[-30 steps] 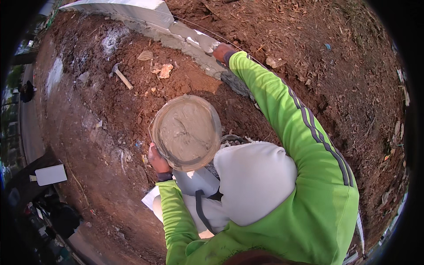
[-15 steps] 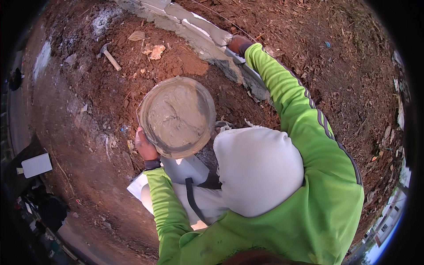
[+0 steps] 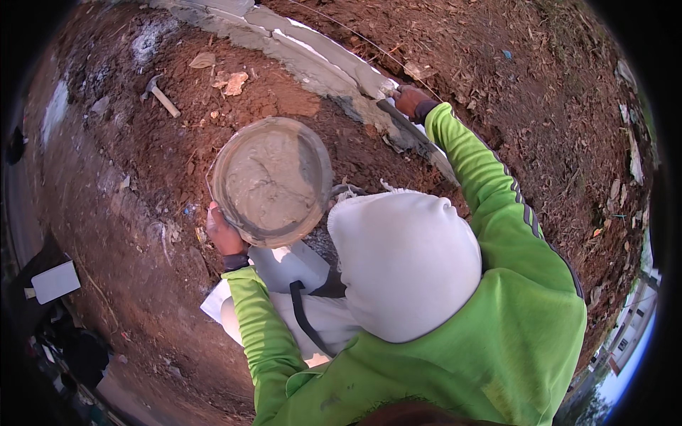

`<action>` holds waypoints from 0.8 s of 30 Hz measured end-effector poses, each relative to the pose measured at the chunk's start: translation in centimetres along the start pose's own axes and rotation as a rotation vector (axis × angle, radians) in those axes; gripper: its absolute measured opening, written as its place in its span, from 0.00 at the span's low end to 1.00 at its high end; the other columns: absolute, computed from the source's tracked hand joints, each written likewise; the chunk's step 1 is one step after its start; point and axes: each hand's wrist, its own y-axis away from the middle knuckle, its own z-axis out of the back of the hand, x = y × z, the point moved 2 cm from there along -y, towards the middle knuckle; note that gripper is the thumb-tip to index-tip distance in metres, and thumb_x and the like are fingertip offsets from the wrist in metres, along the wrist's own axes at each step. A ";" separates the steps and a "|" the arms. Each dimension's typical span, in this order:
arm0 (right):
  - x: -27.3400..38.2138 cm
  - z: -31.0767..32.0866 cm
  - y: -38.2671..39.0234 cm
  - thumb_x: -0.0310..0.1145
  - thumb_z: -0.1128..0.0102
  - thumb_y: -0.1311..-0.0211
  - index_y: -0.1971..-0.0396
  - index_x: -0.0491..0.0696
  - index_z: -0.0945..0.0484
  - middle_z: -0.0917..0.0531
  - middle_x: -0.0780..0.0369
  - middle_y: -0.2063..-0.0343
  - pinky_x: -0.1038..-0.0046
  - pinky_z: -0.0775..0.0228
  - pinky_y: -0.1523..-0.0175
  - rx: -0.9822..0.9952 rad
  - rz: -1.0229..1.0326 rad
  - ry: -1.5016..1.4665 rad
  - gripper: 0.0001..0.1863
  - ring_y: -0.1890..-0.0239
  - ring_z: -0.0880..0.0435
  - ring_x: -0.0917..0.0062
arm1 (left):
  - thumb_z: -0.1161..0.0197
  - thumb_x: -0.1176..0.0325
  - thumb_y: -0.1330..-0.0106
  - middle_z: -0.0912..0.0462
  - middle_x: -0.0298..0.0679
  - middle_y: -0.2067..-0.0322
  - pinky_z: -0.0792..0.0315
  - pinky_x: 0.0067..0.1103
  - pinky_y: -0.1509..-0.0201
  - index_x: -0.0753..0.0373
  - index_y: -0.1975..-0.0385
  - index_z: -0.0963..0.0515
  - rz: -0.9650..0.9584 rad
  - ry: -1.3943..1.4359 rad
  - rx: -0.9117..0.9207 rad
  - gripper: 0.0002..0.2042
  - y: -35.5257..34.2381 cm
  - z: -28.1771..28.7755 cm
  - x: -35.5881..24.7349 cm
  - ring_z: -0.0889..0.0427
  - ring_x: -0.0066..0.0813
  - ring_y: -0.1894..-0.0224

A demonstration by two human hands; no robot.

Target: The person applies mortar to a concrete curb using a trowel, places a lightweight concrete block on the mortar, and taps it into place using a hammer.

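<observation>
A round bucket [image 3: 323, 165] full of wet grey-brown mortar [image 3: 266, 177] stands tilted a little in front of me. My left hand [image 3: 226, 234] grips its near left side, fingers wrapped against the wall and partly hidden under the rim. Farther off to the right, my right hand [image 3: 410, 101] is closed at the edge of a low mortar-topped strip of wall [image 3: 320, 46]. What it holds is hidden by the hand. Grey mortar lies along the strip up to my fingers, and white surface shows beside it.
A thin string [image 3: 348, 30] runs along the wall's far side. On the red soil left of the bucket lie a hammer [image 3: 165, 98] and a pale broken lump [image 3: 233, 84]. My white-covered knee [image 3: 408, 263] rises between my arms. A white board [image 3: 55, 282] is at far left.
My right hand has slid back along the wall, right and nearer to me. My left hand stays on the bucket. The view has shifted slightly.
</observation>
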 end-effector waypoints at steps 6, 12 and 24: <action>0.9 2.2 8.0 0.47 0.59 0.21 0.40 0.42 0.26 0.17 0.47 0.54 0.61 0.20 0.56 0.041 -0.261 -0.668 0.26 0.65 0.13 0.61 | 0.51 0.55 0.20 0.15 0.39 0.56 0.26 0.22 0.49 0.70 0.49 0.21 -0.024 -0.040 -0.014 0.22 0.5 1.4 -0.2 0.18 0.25 0.56; -1.6 -1.7 12.5 0.50 0.58 0.21 0.41 0.41 0.25 0.16 0.46 0.51 0.58 0.23 0.50 -0.013 -0.329 -0.835 0.28 0.59 0.12 0.57 | 0.53 0.54 0.19 0.15 0.39 0.56 0.26 0.24 0.48 0.70 0.51 0.21 -0.081 -0.177 0.050 0.23 0.5 0.7 -1.0 0.19 0.26 0.56; 2.0 -1.5 14.4 0.56 0.56 0.25 0.41 0.44 0.24 0.19 0.43 0.46 0.56 0.33 0.34 -0.194 -0.367 -0.880 0.31 0.40 0.22 0.48 | 0.54 0.54 0.19 0.15 0.40 0.58 0.26 0.26 0.49 0.71 0.52 0.22 -0.122 -0.254 -0.007 0.23 0.5 1.8 -0.7 0.19 0.26 0.58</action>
